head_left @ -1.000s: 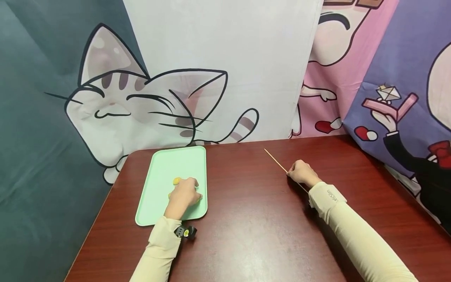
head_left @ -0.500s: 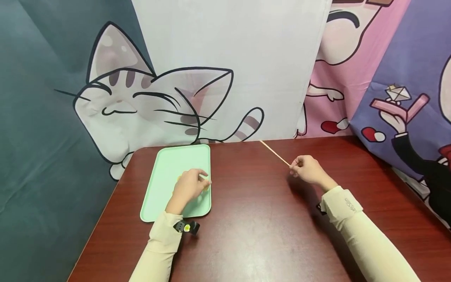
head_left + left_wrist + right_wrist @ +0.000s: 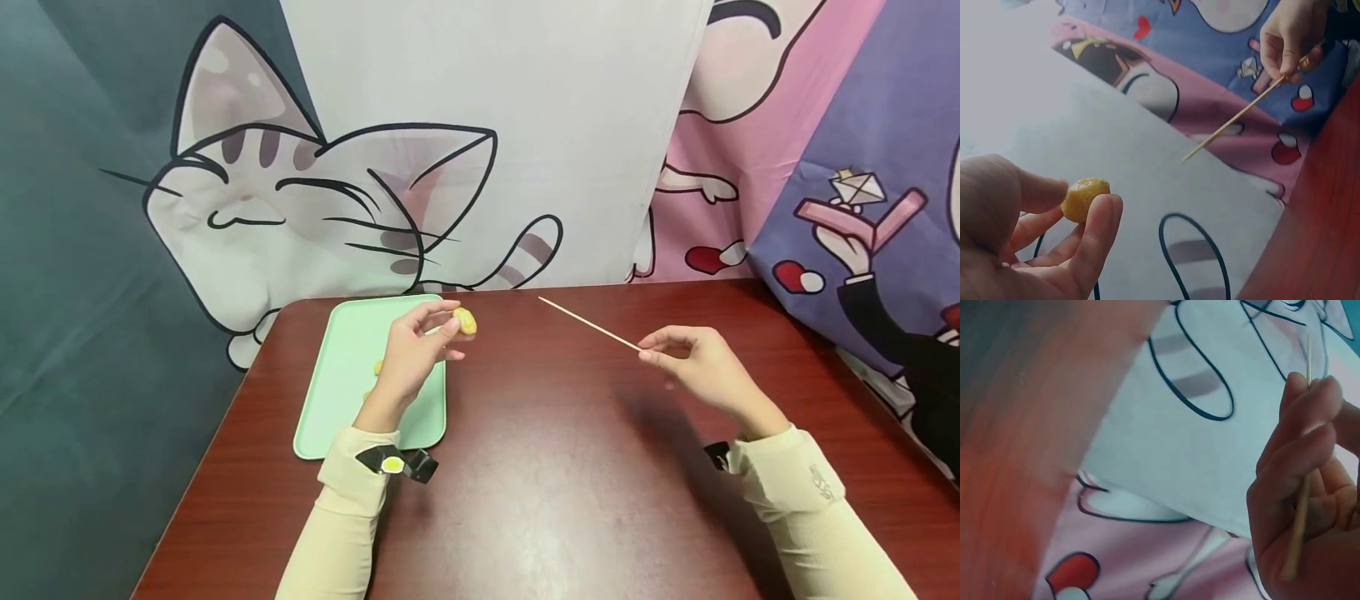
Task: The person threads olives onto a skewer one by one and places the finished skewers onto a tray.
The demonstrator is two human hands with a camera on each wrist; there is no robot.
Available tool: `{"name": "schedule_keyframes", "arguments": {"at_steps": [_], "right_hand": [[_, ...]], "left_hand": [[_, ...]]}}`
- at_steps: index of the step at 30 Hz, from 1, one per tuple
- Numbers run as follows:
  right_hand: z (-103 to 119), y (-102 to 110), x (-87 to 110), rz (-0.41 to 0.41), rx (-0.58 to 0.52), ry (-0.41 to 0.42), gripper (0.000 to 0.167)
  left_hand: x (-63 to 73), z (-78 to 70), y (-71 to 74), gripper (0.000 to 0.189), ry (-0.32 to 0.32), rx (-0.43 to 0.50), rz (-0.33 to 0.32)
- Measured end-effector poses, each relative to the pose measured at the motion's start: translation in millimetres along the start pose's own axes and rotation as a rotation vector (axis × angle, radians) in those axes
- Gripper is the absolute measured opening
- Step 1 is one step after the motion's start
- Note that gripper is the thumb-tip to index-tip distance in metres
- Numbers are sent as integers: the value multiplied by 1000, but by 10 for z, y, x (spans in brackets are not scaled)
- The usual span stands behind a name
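Observation:
My left hand [image 3: 412,354] pinches a small glossy yellow ball [image 3: 466,321] between thumb and fingers, raised above the right edge of the pale green tray [image 3: 345,333]. In the left wrist view the ball [image 3: 1085,199] looks lumpy and roundish. Over the right part of the table, my right hand [image 3: 708,367] holds a thin wooden skewer [image 3: 588,322] between thumb and fingertips. Its free tip points toward the back left, apart from the ball. In the right wrist view the skewer's rear end [image 3: 1297,540] sticks out below the curled fingers.
Another yellow piece [image 3: 378,367] lies on the tray, partly behind my left hand. The dark red wooden table [image 3: 525,467] spreads under both arms. A cartoon-printed cloth [image 3: 585,150] hangs right behind the table's back edge.
My left hand has lifted the yellow ball up from the tray and moved toward the back right. My right hand has risen and shifted right, raising the skewer off the table.

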State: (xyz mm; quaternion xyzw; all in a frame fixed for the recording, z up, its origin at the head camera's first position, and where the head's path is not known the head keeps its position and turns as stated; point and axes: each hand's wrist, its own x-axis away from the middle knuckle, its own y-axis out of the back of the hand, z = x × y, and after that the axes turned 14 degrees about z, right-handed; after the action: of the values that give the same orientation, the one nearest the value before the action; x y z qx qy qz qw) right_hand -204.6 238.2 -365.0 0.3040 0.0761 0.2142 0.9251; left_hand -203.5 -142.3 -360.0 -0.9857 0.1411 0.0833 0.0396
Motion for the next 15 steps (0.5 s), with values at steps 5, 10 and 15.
{"name": "schedule_keyframes", "arguments": {"at_steps": [5,10,15], "right_hand": [[155,50,170,-52,67,45,10],[309,19,266,-62,130,132,7],[394,-42,320,-22,150,195,12]], "left_hand": [[5,-110,-96,35,-51,44,53],[15,-147,-190,35,-87,99,54],[25,-130,-283,33,-128,146,62]]}}
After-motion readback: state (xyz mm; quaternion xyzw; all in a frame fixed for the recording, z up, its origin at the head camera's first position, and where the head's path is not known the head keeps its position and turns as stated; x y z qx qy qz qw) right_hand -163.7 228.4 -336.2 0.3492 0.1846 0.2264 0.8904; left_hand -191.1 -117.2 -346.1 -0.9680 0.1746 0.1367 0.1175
